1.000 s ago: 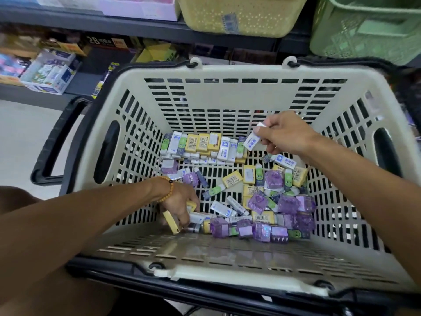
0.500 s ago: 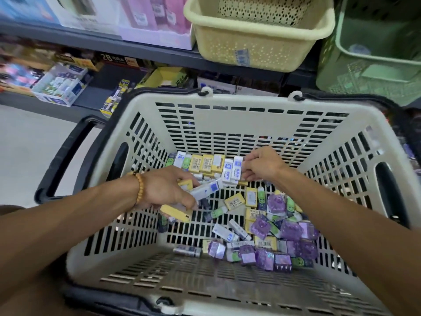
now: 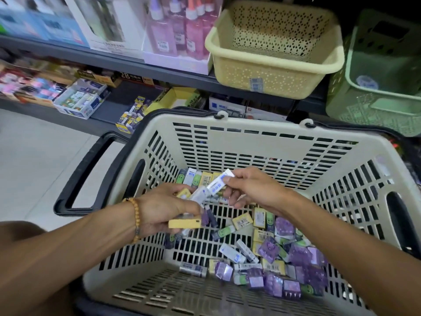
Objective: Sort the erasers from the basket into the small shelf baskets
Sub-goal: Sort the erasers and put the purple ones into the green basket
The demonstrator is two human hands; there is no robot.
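A big cream basket [image 3: 262,142] with slotted walls and a black handle [image 3: 91,172] on its left side is filling the near part of the view. Behind it, a dark shelf [image 3: 136,65] is running across the far side. On the shelf, a small yellow shelf basket [image 3: 273,53] is sitting to the right of the middle, and a small green shelf basket [image 3: 382,76] is sitting just beside it at the far right. Pink bottles [image 3: 180,23] in a box are standing to the left of the yellow one. Lower down on the left, open boxes of small goods [image 3: 79,101] are lying on a lower shelf. Inside the big basket, a pile of erasers [image 3: 273,254] is lying on the floor of it, mostly toward the near right, with yellow, white and blue, green, and shiny purple ones mixed up. A row of more erasers [image 3: 200,177] is leaning at the far wall of the basket. The left hand [image 3: 166,208], with a bead bracelet [image 3: 136,215] on the wrist, is curling around a bunch of erasers, and a yellow eraser [image 3: 184,223] is sticking out at the near side of the bunch. The right hand [image 3: 252,190] is pinching a white and blue eraser [image 3: 218,182] between thumb and fingers, just above the left hand's bunch and touching it or nearly so.
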